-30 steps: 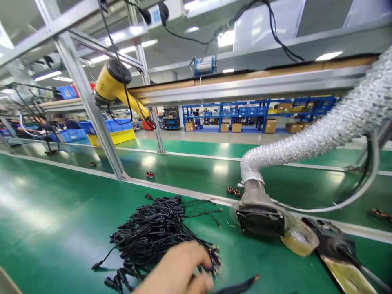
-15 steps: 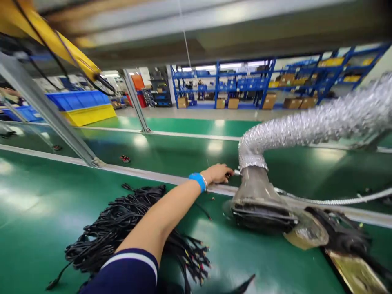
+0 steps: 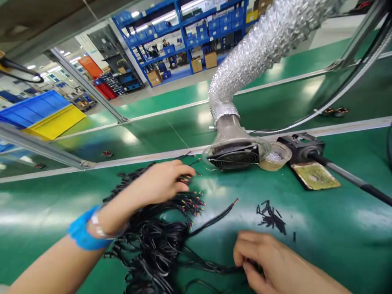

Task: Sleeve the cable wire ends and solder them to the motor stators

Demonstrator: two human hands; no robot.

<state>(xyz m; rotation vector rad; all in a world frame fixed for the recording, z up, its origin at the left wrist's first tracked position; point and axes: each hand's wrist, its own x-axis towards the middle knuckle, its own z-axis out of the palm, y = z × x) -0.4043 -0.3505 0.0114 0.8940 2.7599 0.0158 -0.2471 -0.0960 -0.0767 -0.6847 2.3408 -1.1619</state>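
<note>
Right hand (image 3: 269, 261) at the lower edge of view, fingers closed in a pinch on a black cable (image 3: 226, 268). Long axis of that cable roughly left to right, from the fingertips into the cable bundle (image 3: 147, 245) on the near left of the mat.

Left hand (image 3: 159, 183), with blue wristband (image 3: 81, 233), half open, fingers laid loosely on the far side of the bundle and touching the stripped ends (image 3: 192, 204).

One red-tipped cable (image 3: 214, 216) stretched out of the bundle, tip pointing up and right toward the extractor fan (image 3: 234, 156).

Cut black pieces (image 3: 271, 216) just beyond the right hand, apart from it.

Bare green mat (image 3: 337, 237) open to the right. Metal rail (image 3: 137, 157) along the far edge. Soldering stand (image 3: 301, 147) beside the fan, foil duct (image 3: 260, 45) rising behind.
</note>
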